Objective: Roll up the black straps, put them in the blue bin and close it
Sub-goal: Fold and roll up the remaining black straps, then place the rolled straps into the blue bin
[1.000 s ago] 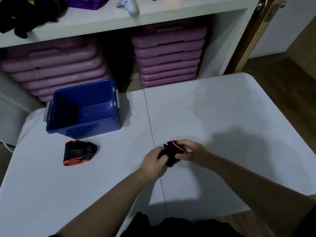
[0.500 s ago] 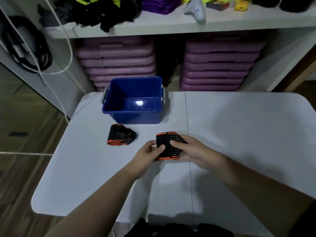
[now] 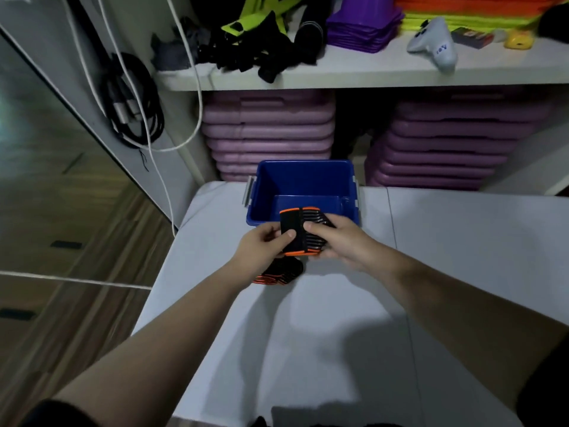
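A rolled black strap with orange edges (image 3: 303,231) is held between both hands just in front of the blue bin's near wall. My left hand (image 3: 261,249) pinches its left side and my right hand (image 3: 334,240) grips its right side. The blue bin (image 3: 303,180) stands open on the white table, with nothing visible inside it. A second rolled black strap (image 3: 278,274) lies on the table below my left hand, partly hidden by it. No lid is in view.
The white table (image 3: 446,257) stretches right and toward me. Behind the bin, stacked purple boards (image 3: 268,131) fill the shelf unit. Black and white cables (image 3: 135,97) hang at the left, above a wooden floor (image 3: 61,241).
Both hands have carried the rolled strap forward and left, from the table's middle to the bin's near wall. The view has swung left and tilted up.
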